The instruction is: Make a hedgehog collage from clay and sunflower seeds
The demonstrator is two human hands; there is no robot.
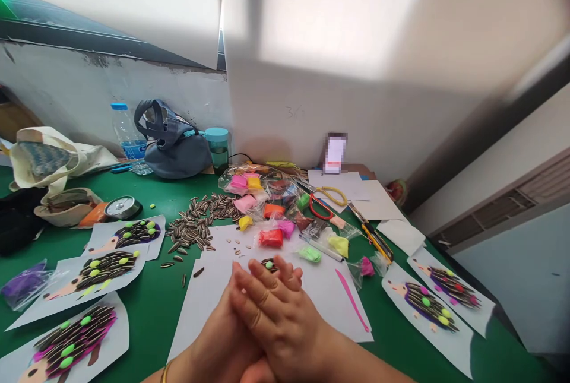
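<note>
Both my hands are pressed palm to palm above the white paper (196,312) at the front centre. My left hand (227,323) lies underneath, palm up, partly covered. Over it lies my right hand (280,312), its fingers together across the left palm. Whatever may be between the palms is hidden. Just beyond the fingertips, a small part of a seed-covered piece with a green dot (269,265) shows. A pink plastic tool (351,300) rests on the paper to the right. Packets of coloured clay, such as a red one (270,238) and a light green one (310,253), lie beyond.
Sunflower seeds (191,225) are heaped left of the clay. Seed hedgehog pictures lie at the left (107,270) and right (425,303). Red scissors (320,208), yellow scissors (333,195) and a cutter (374,237) lie back right. A bag (178,154) and cup (217,148) stand behind.
</note>
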